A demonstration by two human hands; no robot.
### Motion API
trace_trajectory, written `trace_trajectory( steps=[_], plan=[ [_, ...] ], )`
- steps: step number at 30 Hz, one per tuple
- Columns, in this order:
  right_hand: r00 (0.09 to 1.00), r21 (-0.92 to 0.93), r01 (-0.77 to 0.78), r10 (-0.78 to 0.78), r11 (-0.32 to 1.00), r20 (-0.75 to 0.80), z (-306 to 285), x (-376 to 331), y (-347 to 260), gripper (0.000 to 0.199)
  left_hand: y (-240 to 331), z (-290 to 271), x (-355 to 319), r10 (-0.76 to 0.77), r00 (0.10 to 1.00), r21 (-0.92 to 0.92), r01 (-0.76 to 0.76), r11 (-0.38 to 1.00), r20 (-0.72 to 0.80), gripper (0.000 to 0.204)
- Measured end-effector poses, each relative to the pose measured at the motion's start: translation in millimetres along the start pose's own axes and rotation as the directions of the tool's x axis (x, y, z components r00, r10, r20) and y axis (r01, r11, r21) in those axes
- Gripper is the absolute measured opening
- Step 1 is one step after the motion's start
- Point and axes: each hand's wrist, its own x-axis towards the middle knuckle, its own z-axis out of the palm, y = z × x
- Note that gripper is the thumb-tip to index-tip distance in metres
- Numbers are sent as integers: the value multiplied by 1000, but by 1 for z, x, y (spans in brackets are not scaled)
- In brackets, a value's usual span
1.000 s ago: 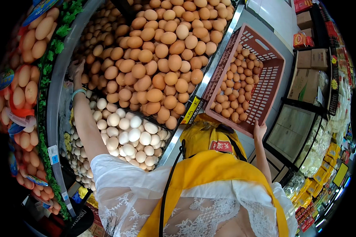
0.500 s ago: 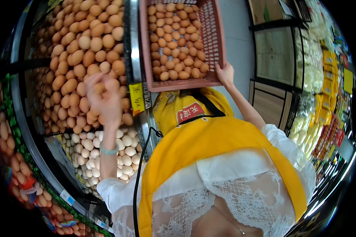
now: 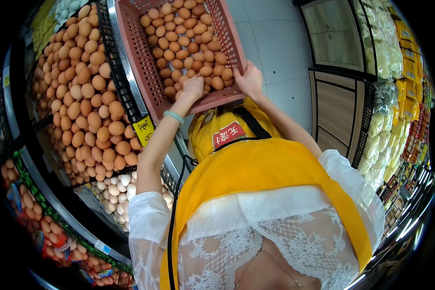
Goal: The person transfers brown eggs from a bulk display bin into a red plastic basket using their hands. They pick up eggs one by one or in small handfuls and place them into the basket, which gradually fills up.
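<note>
A pink plastic basket [image 3: 232, 36] with perforated walls holds brown eggs [image 3: 181, 41] spread over its bottom. My left hand [image 3: 192, 89], a pale green bangle at its wrist, reaches over the near rim into the basket. Its fingers are curled down among the nearest eggs; their tips and whatever they hold are hidden. At the near right corner, my right hand [image 3: 249, 81] grips the basket's rim. Left of the basket lies a large heap of brown eggs [image 3: 87, 104] in a black-edged display bin.
Pale eggs [image 3: 118, 191] fill a bin nearer me. A yellow handwritten tag [image 3: 143, 129] hangs on the bin's metal edge. Netted eggs [image 3: 48, 232] line the lower left. At right stand a wooden cabinet [image 3: 333, 108] and shelves of packaged goods [image 3: 406, 92]. A black cord [image 3: 174, 217] runs down my apron.
My left hand has moved from above the brown egg heap rightward into the basket. The view has shifted, with the basket now tilted and further left; my right hand stays on its rim.
</note>
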Motion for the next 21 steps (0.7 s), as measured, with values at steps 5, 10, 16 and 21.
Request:
trace_trajectory(
  steps=[5,10,16,21],
  plan=[
    [1000,-25,-1,1,1000,7,-1,2,2,30,9,10,31,-50,996,112,42,993,77,33],
    [999,-56,40,-38,998,22,6,4,5,35,-4,8,31,-92,991,96,82,992,99,25],
    [980,-39,195,-193,980,49,0,4,7,27,-15,-30,-18,-42,971,-440,-68,896,-235,57],
    [985,79,143,-150,987,90,-2,3,5,29,-32,-115,-168,-232,852,-819,-321,475,-469,38]
  ],
)
